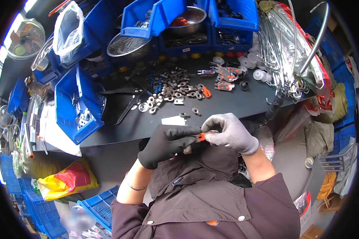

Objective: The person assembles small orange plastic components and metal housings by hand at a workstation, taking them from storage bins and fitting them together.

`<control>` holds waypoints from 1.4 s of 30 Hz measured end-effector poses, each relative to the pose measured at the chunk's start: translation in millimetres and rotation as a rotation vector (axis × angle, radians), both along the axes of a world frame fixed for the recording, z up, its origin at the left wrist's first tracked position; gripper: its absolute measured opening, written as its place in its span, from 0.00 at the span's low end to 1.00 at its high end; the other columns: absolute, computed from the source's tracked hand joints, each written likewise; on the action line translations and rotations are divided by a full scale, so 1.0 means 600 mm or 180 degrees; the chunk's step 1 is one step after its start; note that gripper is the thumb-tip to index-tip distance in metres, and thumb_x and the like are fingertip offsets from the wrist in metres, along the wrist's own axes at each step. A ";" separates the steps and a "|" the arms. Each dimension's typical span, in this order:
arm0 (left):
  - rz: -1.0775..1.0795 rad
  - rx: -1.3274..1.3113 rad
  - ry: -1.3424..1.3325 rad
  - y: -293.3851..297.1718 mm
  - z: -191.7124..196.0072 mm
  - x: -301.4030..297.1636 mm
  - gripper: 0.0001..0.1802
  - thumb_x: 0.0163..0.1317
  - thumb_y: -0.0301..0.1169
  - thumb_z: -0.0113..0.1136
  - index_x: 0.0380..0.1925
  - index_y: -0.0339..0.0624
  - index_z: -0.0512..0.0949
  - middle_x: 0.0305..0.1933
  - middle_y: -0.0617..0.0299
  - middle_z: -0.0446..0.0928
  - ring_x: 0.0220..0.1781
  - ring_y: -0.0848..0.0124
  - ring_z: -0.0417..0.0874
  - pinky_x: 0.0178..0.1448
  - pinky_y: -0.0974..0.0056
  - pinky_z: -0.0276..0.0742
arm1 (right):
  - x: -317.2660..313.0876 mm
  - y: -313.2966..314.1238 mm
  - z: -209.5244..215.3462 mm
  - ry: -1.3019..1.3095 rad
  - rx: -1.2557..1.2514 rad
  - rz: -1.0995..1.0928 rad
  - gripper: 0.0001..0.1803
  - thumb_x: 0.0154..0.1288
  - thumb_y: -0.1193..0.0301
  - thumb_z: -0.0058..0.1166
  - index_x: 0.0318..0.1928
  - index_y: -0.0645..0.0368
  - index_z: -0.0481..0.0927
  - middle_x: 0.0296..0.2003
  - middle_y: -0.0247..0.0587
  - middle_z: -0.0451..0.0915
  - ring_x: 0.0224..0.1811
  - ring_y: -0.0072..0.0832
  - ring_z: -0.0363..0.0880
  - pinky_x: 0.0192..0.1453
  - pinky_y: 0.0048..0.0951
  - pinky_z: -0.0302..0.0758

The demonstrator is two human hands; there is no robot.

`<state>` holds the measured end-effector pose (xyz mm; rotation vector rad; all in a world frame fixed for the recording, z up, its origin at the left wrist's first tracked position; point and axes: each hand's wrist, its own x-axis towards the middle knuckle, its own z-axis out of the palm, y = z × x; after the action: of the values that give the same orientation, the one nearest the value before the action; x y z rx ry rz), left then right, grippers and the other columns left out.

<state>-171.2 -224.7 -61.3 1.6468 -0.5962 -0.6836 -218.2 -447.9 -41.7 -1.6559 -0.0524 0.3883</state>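
Close in front of my body, both gloved hands meet at a small orange-and-metal part. My left hand, in a black glove, pinches its left end between thumb and fingers. A pale grey glove covers my right hand, which is closed on the part's right side. The fingertips hide most of the part, so its full shape does not show. Just beyond the hands, a white slip lies at the table's near edge. Farther back is a heap of small metal clamp-like pieces, with finished-looking orange-and-metal assemblies to its right.
Blue bins of parts stand left and along the back, with metal bowls among them. Black-handled scissors-like tool lies left of the heap. Long metal rods and white plastic rings are at right.
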 end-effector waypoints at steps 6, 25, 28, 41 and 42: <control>0.0342 -0.0707 0.1295 -0.015 0.012 -0.002 0.15 0.63 0.26 0.61 0.48 0.30 0.79 0.41 0.62 0.82 0.38 0.83 0.79 0.41 0.77 0.76 | -0.012 0.001 -0.013 -0.1474 -0.0330 -0.0380 0.14 0.55 0.74 0.60 0.43 0.64 0.80 0.28 0.34 0.80 0.29 0.17 0.76 0.34 0.20 0.73; 0.0329 0.0029 -0.1250 -0.034 -0.017 -0.020 0.29 0.60 0.37 0.63 0.60 0.42 0.71 0.48 0.50 0.80 0.44 0.62 0.82 0.48 0.60 0.76 | -0.014 -0.003 -0.074 0.0253 0.0710 -0.0898 0.03 0.60 0.77 0.56 0.30 0.64 0.78 0.20 0.39 0.79 0.15 0.21 0.75 0.18 0.19 0.71; 0.1289 -0.0285 -0.2082 0.044 0.023 0.007 0.29 0.58 0.31 0.65 0.60 0.44 0.70 0.55 0.50 0.75 0.44 0.64 0.82 0.48 0.61 0.77 | 0.035 -0.034 -0.112 0.0024 0.0899 -0.1164 0.05 0.64 0.72 0.56 0.32 0.59 0.77 0.20 0.35 0.77 0.15 0.19 0.73 0.17 0.18 0.69; 0.1876 0.4334 -0.1650 0.394 0.025 0.188 0.17 0.51 0.36 0.60 0.43 0.49 0.82 0.43 0.48 0.80 0.48 0.52 0.81 0.54 0.54 0.76 | 0.178 -0.277 -0.205 -0.0139 0.1179 -0.2706 0.10 0.64 0.62 0.58 0.42 0.52 0.80 0.28 0.23 0.75 0.24 0.11 0.68 0.25 0.14 0.59; 0.1890 0.4278 -0.1453 0.395 0.025 0.197 0.15 0.50 0.36 0.60 0.40 0.48 0.82 0.43 0.47 0.80 0.49 0.52 0.80 0.54 0.54 0.76 | 0.176 -0.270 -0.204 -0.0189 0.1012 -0.2683 0.10 0.64 0.63 0.58 0.41 0.53 0.80 0.28 0.24 0.76 0.24 0.11 0.68 0.25 0.14 0.59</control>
<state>-52.8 12.5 -46.5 3.0899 0.1944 -0.1929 -112.5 -609.7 -164.0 -1.2371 0.5019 -0.3002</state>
